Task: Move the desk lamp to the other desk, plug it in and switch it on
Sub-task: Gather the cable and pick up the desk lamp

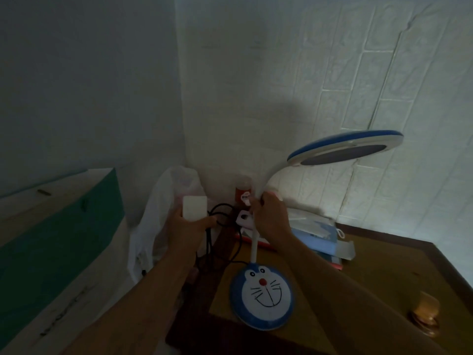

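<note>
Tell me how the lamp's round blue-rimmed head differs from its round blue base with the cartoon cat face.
The lamp's round blue-rimmed head sits high on the curved white neck, tilted, while the round blue base with the cartoon cat face is low over the brown wooden desk. The head's underside is a plain dark panel, unlit; the base shows a white face with a red nose. The right hand grips the neck between them. Both are flat blue-and-white discs.
</note>
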`<state>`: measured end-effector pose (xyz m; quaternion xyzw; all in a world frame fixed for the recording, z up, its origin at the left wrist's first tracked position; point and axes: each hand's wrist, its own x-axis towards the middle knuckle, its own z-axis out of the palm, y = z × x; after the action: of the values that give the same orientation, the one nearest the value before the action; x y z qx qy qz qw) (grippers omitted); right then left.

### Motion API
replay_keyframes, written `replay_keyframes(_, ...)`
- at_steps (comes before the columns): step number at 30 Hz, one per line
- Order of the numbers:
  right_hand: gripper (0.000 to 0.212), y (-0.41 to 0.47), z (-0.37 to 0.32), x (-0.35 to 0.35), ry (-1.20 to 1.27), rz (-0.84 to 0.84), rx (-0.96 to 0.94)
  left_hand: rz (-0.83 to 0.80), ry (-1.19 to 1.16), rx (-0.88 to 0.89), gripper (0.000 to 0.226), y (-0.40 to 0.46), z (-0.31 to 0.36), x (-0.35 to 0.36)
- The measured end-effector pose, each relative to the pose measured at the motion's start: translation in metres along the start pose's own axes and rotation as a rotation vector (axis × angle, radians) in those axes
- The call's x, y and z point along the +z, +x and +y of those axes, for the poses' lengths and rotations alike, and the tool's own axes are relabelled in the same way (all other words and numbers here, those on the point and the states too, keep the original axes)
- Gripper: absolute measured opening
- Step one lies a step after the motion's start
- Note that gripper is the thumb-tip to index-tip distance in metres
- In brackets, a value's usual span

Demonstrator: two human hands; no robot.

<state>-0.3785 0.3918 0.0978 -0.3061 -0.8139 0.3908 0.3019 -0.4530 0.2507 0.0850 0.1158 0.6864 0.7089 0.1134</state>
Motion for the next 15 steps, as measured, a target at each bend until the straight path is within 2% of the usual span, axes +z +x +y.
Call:
replay_keyframes(5,0.025,0.000,-0.002,0.000,-0.015,-0.012,0.018,0.004,0.012,-0.016,0.049,0.002,-0.002,0.000)
replay_keyframes(12,0.016,-0.009,-0.009,-0.007,-0.073,-0.021,-0.023,-0.008,-0.004,-0.041,0.058,-0.001,0.002,0.000)
replay_keyframes(15,0.015,-0.014,-0.010,-0.010,-0.147,-0.013,-0.065,-0.027,-0.008,-0.040,0.055,-0.005,0.005,0.001)
